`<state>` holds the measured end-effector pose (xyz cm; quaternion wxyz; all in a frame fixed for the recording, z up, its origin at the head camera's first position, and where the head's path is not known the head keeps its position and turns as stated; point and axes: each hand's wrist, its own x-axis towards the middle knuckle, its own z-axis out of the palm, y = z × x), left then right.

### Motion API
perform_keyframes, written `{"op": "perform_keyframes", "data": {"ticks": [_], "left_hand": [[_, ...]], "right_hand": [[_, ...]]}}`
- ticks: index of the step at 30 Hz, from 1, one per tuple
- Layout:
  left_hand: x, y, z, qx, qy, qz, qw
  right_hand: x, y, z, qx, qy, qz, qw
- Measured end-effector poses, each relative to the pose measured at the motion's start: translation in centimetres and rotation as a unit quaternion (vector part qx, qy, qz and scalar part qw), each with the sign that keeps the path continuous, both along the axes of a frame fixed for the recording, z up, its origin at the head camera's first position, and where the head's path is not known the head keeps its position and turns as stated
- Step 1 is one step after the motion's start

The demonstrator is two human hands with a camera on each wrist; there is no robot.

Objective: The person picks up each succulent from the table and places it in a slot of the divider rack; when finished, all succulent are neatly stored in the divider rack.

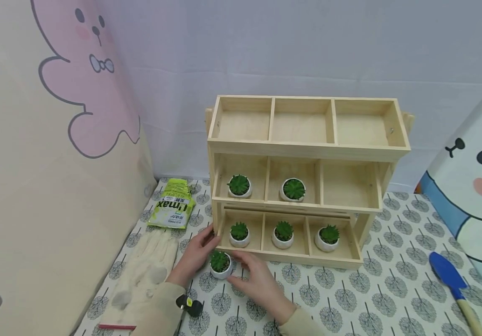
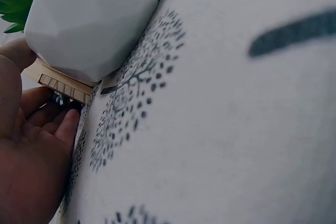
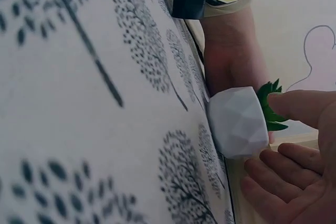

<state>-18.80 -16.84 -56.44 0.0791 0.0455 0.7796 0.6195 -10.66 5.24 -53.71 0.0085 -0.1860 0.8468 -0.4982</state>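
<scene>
A small white faceted pot with a green succulent stands on the tablecloth before the front left corner of a three-tier wooden shelf. My left hand grips the shelf's lower left corner, thumb towards the front and fingers at the side; in the left wrist view its fingers curl by the tray's end. Around the pot's right side is my right hand, thumb and fingers spread apart. The right wrist view shows its thumb by the leaves and its fingers near the pot's rim.
Several matching potted succulents sit in the shelf's lower two tiers, such as one in the bottom right compartment. White gloves and a green-yellow packet lie at left. A blue trowel with a wooden handle lies at right.
</scene>
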Motion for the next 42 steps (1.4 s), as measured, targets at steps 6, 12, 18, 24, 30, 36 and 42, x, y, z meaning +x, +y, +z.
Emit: {"op": "perform_keyframes", "data": {"ticks": [6,12,18,24,30,36,42], "left_hand": [[-0.1,0.0,0.1,-0.007,0.003,-0.005,1.0],[-0.1,0.0,0.3,-0.012,-0.001,-0.001,0.9999],[-0.1,-0.1,0.3,-0.004,-0.003,0.0,1.0],[-0.1,-0.1,0.2,-0.003,-0.008,0.008,0.9999],[-0.1,0.3,0.3,-0.008,-0.014,0.018,0.9997],[0.1,0.1,0.2,0.001,-0.007,0.008,0.9999],[0.2,0.1,0.4,0.014,-0.011,0.005,0.9998]], "right_hand": [[-0.2,-0.9,-0.1,0.016,0.019,-0.01,1.0],[-0.6,-1.8,-0.3,0.041,0.012,-0.014,0.999],[-0.9,-2.6,-0.6,0.046,0.012,-0.014,0.999],[-1.1,-3.3,-0.9,0.054,0.013,-0.023,0.998],[-1.0,-3.8,-1.0,0.064,0.019,-0.034,0.997],[-1.0,-4.0,-0.8,0.064,0.009,-0.04,0.997],[-1.0,-3.7,-0.5,0.061,-0.002,-0.041,0.997]]}}
